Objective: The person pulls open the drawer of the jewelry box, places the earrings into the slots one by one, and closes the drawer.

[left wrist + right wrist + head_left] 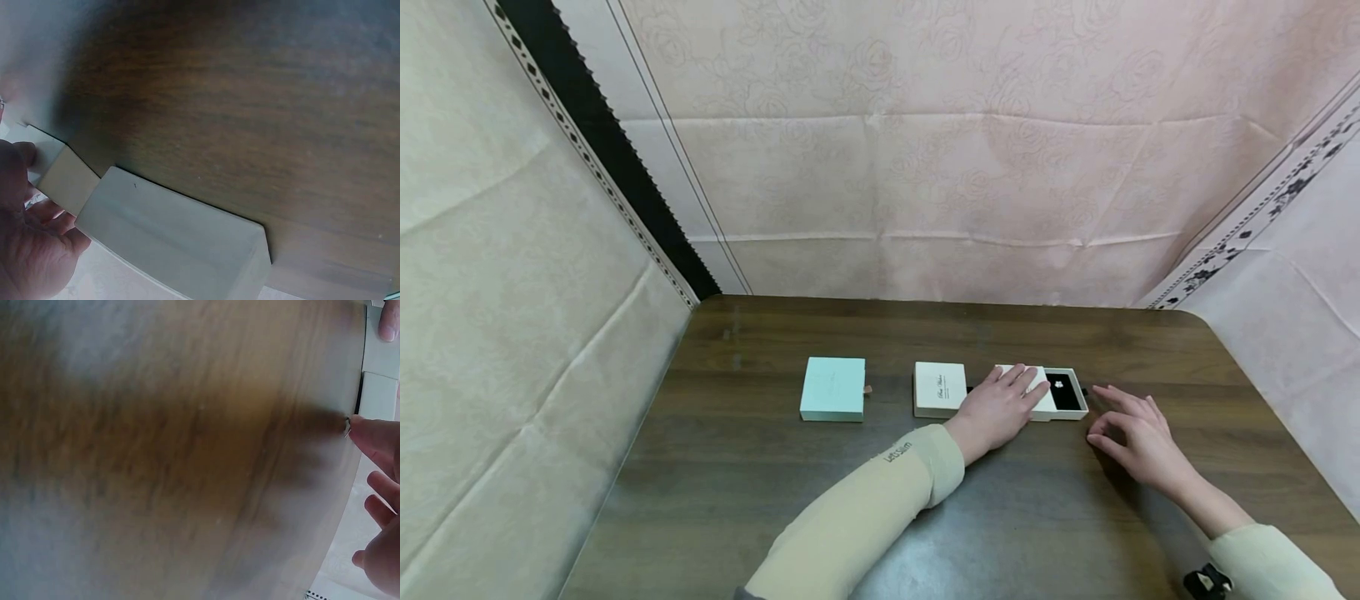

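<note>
My left hand (996,412) lies over the sleeve of a small white box (1045,403), fingers across its top and thumb at its near side. From the box's right end a drawer (1066,415) sticks out, lined with a black pad (1063,390) that bears a small white flower-shaped piece (1058,384). My right hand (1138,442) is just right of the drawer, close over the table. Its thumb and forefinger pinch a tiny shiny silvery piece (348,427), mostly hidden by the fingertips; its other fingers are spread.
A second white box (940,385) with dark lettering stands left of my left hand. Farther left sits a mint-green box (832,389) with a small brown tab. All rest on a brown wooden table (737,483), with patterned cloth (925,183) hanging behind it.
</note>
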A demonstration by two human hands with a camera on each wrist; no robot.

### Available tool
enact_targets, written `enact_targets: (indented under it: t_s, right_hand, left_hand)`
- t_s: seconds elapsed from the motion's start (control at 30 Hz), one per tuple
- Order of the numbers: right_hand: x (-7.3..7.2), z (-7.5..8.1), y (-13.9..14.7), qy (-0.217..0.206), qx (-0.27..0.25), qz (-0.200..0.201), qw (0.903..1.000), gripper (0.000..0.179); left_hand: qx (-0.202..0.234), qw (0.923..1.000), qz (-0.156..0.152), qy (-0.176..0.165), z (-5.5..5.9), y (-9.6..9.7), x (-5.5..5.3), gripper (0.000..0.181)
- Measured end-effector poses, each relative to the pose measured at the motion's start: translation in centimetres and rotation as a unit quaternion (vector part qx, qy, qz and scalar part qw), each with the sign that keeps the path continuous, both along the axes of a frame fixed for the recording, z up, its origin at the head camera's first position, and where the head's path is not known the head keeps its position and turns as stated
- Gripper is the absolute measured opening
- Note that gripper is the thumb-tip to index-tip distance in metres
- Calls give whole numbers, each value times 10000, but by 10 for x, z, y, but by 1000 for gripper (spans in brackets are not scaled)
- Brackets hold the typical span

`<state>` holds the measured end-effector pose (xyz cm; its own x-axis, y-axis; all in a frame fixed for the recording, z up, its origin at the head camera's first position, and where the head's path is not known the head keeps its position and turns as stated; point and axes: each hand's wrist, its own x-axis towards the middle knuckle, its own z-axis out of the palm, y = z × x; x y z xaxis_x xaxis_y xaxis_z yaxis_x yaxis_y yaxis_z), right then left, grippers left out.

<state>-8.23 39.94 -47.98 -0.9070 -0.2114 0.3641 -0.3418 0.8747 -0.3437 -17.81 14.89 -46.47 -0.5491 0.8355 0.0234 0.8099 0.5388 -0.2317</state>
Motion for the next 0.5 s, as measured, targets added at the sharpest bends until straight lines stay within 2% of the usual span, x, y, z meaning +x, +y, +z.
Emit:
enact_targets:
  t_s: [0.5]
  right_hand:
    - [0, 3, 2, 76, 287, 135, 9995, 36]
  left_hand:
    - [31, 10000, 11, -29, -1, 1, 0, 54]
